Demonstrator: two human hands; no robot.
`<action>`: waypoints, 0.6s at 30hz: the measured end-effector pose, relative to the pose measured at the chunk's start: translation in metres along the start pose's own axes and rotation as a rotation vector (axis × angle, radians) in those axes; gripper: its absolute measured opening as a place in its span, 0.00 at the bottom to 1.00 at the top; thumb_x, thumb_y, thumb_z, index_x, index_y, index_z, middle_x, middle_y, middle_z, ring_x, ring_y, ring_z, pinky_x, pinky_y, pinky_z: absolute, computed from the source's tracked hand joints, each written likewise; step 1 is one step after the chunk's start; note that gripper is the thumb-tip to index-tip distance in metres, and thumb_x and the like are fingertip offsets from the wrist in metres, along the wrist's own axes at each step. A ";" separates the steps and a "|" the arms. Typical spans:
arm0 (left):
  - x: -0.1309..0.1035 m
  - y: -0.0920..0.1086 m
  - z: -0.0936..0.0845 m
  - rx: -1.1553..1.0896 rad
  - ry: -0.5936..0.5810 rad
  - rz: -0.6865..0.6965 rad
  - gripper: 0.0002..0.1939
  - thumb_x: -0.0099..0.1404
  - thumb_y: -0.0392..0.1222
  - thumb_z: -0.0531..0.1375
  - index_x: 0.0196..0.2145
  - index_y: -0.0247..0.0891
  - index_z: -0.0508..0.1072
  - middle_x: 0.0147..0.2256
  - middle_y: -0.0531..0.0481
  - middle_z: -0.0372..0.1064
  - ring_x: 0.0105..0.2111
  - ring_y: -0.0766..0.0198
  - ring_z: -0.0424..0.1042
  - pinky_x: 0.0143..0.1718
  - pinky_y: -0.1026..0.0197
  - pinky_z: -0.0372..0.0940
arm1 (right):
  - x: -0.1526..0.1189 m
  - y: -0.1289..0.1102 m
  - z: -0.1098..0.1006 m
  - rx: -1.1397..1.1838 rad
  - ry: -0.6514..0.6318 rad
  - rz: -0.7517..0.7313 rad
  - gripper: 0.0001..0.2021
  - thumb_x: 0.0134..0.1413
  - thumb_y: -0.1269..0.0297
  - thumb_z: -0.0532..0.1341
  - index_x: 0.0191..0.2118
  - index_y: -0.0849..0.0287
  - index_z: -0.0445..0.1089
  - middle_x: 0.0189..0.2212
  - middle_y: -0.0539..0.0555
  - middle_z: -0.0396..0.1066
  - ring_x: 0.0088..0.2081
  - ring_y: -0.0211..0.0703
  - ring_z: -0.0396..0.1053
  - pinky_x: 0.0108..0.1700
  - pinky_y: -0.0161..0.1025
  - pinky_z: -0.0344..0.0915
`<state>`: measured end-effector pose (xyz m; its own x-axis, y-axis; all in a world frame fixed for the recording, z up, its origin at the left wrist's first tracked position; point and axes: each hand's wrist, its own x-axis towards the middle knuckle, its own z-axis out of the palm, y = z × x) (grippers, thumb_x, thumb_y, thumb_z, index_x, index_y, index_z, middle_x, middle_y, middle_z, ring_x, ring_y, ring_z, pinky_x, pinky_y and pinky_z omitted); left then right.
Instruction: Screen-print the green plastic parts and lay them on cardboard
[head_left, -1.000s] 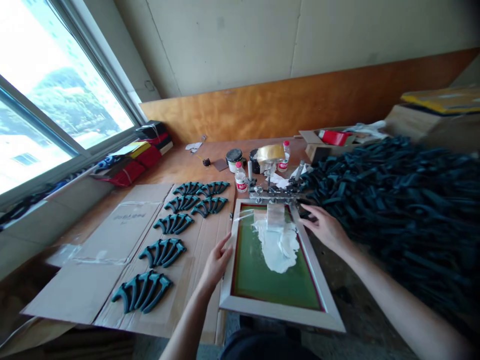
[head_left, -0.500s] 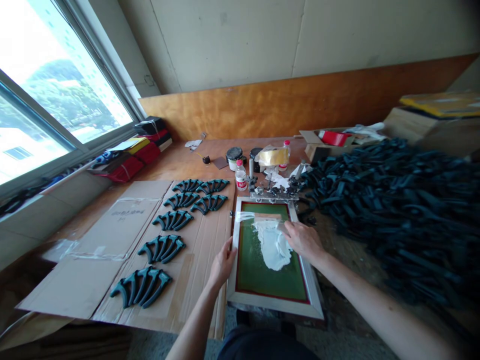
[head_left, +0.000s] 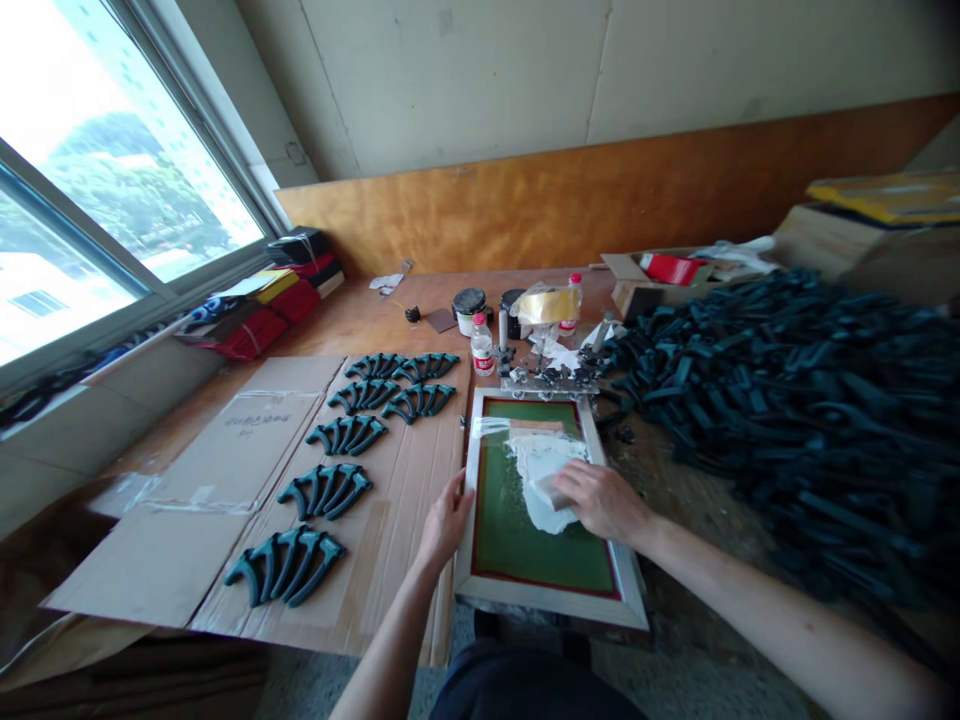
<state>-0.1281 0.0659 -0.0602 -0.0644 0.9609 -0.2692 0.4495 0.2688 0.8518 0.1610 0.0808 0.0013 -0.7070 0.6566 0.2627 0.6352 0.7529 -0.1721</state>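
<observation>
Nearest, the left hand (head_left: 448,517) grips the pale edge of the printing screen (head_left: 525,540) on the counter (head_left: 375,325), while the right hand (head_left: 600,497) clasps a squeegee (head_left: 551,490) in the white ink (head_left: 541,455). Farther left, dark plastic pieces (head_left: 345,435) line the cardboard (head_left: 247,440); a big heap (head_left: 787,390) rises right
</observation>
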 end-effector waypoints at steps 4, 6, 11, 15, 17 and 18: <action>0.000 0.000 0.000 -0.075 0.000 -0.013 0.28 0.65 0.51 0.53 0.60 0.37 0.62 0.26 0.53 0.70 0.27 0.65 0.69 0.28 0.66 0.61 | -0.014 -0.009 0.012 0.006 0.066 -0.101 0.11 0.54 0.75 0.53 0.40 0.62 0.71 0.36 0.59 0.72 0.40 0.46 0.68 0.41 0.40 0.65; 0.000 0.002 0.000 -0.112 -0.006 -0.029 0.30 0.64 0.52 0.54 0.60 0.37 0.62 0.24 0.54 0.69 0.26 0.65 0.68 0.27 0.66 0.60 | -0.012 -0.007 0.005 0.078 -0.026 -0.041 0.09 0.58 0.71 0.55 0.39 0.59 0.71 0.34 0.56 0.72 0.39 0.45 0.68 0.41 0.39 0.65; -0.007 0.023 -0.014 -0.221 -0.040 -0.042 0.37 0.59 0.58 0.58 0.61 0.37 0.60 0.22 0.56 0.67 0.21 0.67 0.65 0.23 0.67 0.58 | 0.042 0.026 -0.029 0.077 -0.012 0.290 0.21 0.58 0.60 0.60 0.57 0.50 0.64 0.45 0.52 0.72 0.42 0.44 0.70 0.44 0.39 0.66; -0.016 0.067 -0.038 -0.377 -0.055 -0.020 0.35 0.56 0.62 0.60 0.54 0.35 0.69 0.24 0.53 0.69 0.23 0.66 0.66 0.24 0.66 0.59 | 0.064 0.064 -0.066 -0.114 0.121 0.534 0.27 0.60 0.50 0.56 0.63 0.50 0.57 0.45 0.55 0.71 0.37 0.45 0.71 0.35 0.36 0.65; -0.015 0.096 -0.050 -0.445 -0.024 0.026 0.30 0.57 0.62 0.58 0.44 0.34 0.75 0.27 0.51 0.71 0.26 0.66 0.68 0.26 0.66 0.61 | 0.050 0.083 -0.077 -0.125 0.261 0.646 0.23 0.64 0.51 0.51 0.59 0.55 0.63 0.42 0.56 0.72 0.36 0.45 0.71 0.34 0.36 0.63; -0.012 0.112 -0.054 -0.486 0.004 0.074 0.28 0.59 0.63 0.57 0.41 0.34 0.75 0.29 0.50 0.72 0.27 0.65 0.68 0.27 0.66 0.61 | 0.038 0.091 -0.076 -0.117 0.296 0.702 0.21 0.65 0.53 0.49 0.55 0.57 0.66 0.40 0.57 0.73 0.36 0.45 0.71 0.34 0.36 0.63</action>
<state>-0.1252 0.0877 0.0627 -0.0515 0.9785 -0.1997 -0.0146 0.1992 0.9799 0.2151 0.1709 0.0677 -0.0240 0.9268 0.3747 0.9446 0.1438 -0.2951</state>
